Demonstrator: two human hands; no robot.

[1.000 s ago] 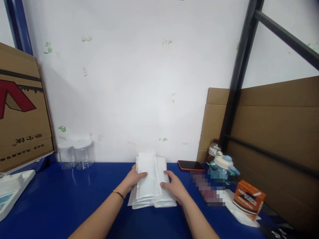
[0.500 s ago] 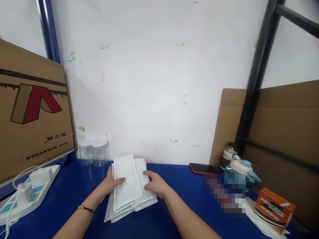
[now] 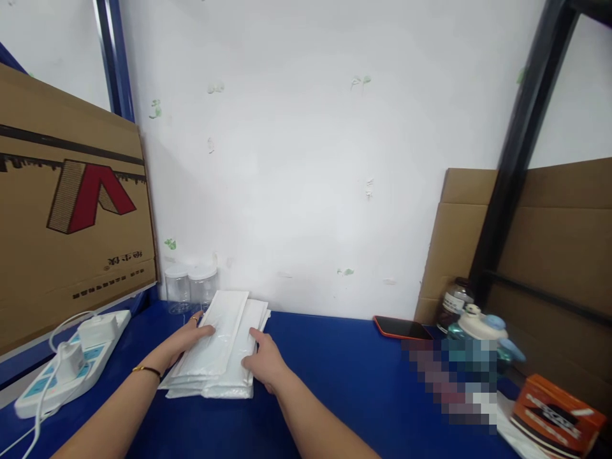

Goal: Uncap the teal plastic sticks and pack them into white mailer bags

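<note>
A pile of flat white packets in clear wrapping lies on the blue tabletop, its layers fanned and uneven. My left hand grips the pile's left side, thumb on top and the other fingers mostly hidden at the edge. On the right side, my right hand presses the pile with thumb and forefinger; its remaining fingers are largely out of sight. Just behind the pile stand two clear jars with white lids.
A power strip with plugs and cables lies at left, below a large cardboard box. At right are a phone, a brown bottle, a teal jug and an orange box. A white wall stands behind.
Both hands have moved left with the pile of packets, which now lies turned and nearer the jars. The view has shifted slightly, so fixed things appear further right.
</note>
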